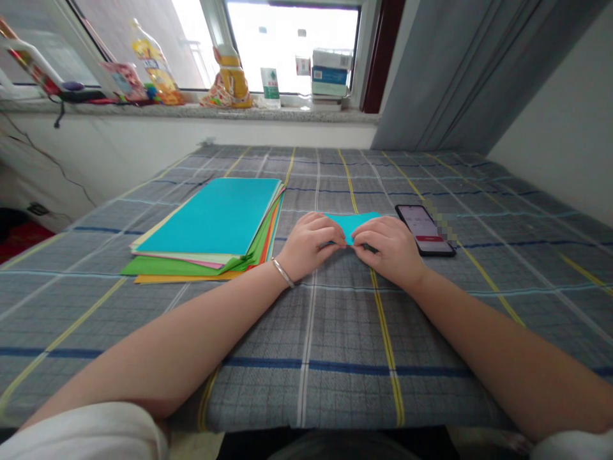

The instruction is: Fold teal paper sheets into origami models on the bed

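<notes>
The small blue paper (351, 222) lay between the hands, above the checked cloth (345, 306), its visible long axis running crosswise from one to the other, so neither hand was clearly nearer. The left hand (311, 244) and right hand (393, 248) each pinched it between thumb and fingers, fingertips close together at the near edge, with the paper stack (211, 214) to the left and the phone (422, 227) just beyond the right hand
</notes>
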`<state>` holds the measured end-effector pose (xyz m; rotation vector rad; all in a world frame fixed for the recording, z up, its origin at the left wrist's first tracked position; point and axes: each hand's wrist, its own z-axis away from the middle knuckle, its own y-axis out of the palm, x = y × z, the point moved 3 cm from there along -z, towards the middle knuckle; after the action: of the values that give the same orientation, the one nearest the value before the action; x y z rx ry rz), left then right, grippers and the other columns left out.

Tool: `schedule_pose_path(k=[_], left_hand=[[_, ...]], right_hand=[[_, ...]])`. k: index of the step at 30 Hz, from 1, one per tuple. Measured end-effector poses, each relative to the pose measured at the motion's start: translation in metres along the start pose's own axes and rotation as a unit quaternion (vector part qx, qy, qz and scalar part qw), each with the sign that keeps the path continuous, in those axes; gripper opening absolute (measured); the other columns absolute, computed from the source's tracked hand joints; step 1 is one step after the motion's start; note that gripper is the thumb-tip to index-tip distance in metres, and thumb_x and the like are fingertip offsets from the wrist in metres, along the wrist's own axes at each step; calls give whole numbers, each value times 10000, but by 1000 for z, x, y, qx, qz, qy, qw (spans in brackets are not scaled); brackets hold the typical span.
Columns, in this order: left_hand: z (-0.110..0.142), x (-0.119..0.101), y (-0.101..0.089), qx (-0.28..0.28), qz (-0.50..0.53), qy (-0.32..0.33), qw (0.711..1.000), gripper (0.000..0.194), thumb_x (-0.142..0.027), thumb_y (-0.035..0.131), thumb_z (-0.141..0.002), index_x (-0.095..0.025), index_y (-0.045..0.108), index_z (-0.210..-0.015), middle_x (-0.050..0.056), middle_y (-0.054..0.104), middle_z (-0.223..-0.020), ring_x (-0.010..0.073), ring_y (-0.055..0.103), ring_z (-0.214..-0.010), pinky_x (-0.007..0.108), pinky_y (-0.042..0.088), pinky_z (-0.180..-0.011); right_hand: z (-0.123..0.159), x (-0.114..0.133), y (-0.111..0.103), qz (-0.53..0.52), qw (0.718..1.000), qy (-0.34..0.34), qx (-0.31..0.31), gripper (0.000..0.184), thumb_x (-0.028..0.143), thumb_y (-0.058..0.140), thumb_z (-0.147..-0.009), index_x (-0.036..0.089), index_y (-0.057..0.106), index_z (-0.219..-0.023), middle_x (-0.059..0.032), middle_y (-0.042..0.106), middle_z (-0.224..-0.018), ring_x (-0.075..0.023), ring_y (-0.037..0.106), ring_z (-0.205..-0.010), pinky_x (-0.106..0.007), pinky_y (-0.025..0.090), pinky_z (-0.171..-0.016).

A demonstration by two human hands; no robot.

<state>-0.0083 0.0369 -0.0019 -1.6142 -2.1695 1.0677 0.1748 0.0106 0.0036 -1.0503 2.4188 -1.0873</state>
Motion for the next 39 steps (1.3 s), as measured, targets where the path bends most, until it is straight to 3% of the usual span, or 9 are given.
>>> schedule_pose_path(k=[10,17,23,32,39], left_hand=[[1,11,-11,-12,-13,-67,998,130,-242,654,-872,-224,664,-744,-1,728,-884,173,638,-906,404,408,-981],[5,19,-11,-57,23,-80,995,116,-203,637,-868,-215,670,-758,5,722,-863,165,645,-885,357,473,-898],[7,24,-12,-73,21,-100,992,90,-220,658,-848,-216,671,-759,6,717,-879,170,644,-881,361,479,-892],[9,24,-9,-91,10,-90,992,81,-212,663,-855,-198,651,-776,14,712,-880,174,645,-885,361,484,-871],[9,22,-10,-102,9,-99,990,65,-162,651,-852,-195,620,-806,16,699,-905,173,632,-900,354,494,-863]], right_hand=[[4,-24,-3,0,999,53,4,139,180,577,-844,263,636,-750,-7,748,-914,-217,656,-950,-392,472,-881],[11,-42,-8,40,993,108,-21,80,222,643,-803,268,682,-752,-5,752,-867,-245,652,-954,-425,468,-879],[15,-53,-11,38,989,140,-7,85,226,642,-803,273,690,-752,-20,742,-906,-257,635,-994,-443,471,-896],[16,-56,-10,63,987,146,0,60,221,643,-805,254,683,-775,-34,733,-921,-255,627,-991,-437,477,-880],[16,-58,-12,45,987,154,-32,68,213,627,-817,250,633,-761,-27,748,-955,-256,640,-962,-438,482,-860]])
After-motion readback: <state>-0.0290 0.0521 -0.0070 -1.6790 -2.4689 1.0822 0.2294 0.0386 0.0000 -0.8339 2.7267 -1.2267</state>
